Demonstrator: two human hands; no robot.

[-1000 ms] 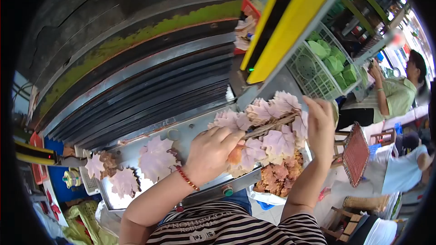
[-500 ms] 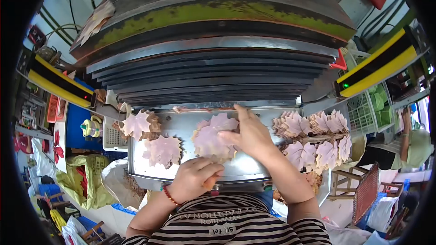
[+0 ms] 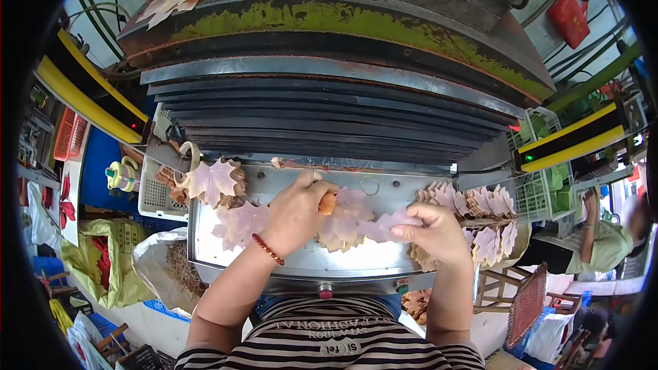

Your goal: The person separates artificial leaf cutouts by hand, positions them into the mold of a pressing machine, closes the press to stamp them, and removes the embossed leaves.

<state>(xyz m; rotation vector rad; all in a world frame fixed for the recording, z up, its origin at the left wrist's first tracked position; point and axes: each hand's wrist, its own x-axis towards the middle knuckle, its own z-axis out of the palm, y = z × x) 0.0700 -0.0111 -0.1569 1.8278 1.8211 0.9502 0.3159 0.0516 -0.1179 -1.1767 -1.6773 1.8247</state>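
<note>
My left hand (image 3: 299,207), with a red bead bracelet at its wrist, bends its fingers round a small orange piece at the middle of the metal tray (image 3: 257,262). My right hand (image 3: 439,231) pinches a pale pink leaf (image 3: 391,225) between thumb and fingers, right of a pile of pink leaves (image 3: 346,219). More leaf piles lie on the tray's left side, one partly behind my left hand (image 3: 238,225) and one higher up (image 3: 214,181). Bundled leaves (image 3: 490,223) lie at the right end.
A press with dark stacked plates (image 3: 329,113) stands behind the tray. Yellow guards (image 3: 92,99) flank it. Red and green buttons (image 3: 325,292) sit on the tray's front edge. A white crate (image 3: 548,188) holds green pieces. A person (image 3: 606,236) is at the far right.
My left hand has moved up over the tray. My right hand has shifted right and down from the middle pile and now pinches a leaf.
</note>
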